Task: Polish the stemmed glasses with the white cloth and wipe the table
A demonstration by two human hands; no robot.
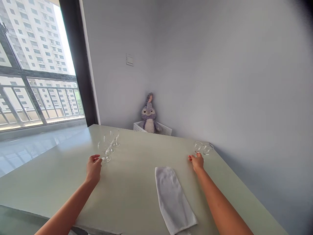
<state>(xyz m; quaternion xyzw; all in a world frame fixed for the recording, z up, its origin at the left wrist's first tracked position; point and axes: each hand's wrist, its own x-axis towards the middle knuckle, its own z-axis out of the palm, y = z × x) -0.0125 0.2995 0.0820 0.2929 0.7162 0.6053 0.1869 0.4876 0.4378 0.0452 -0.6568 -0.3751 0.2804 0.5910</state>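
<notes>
Three clear stemmed glasses stand in a slanting row at the left of the table; the nearest glass [105, 158] is right beside the fingertips of my left hand [94, 168]. That hand has its fingers apart and nothing in it. At the right, my right hand [197, 160] reaches to a clear glass [198, 147], with fingers curled at its near side; whether they grip it is hard to make out. Another clear glass [207, 149] stands just right of it. A folded grey-white cloth [172, 199] lies on the table between my forearms.
The pale green table [132, 182] reaches to the grey walls. Behind its far edge, a plush toy [149, 119] sits in a white perforated basket [166, 130]. A large window is at the left. The table's right edge runs close to the wall.
</notes>
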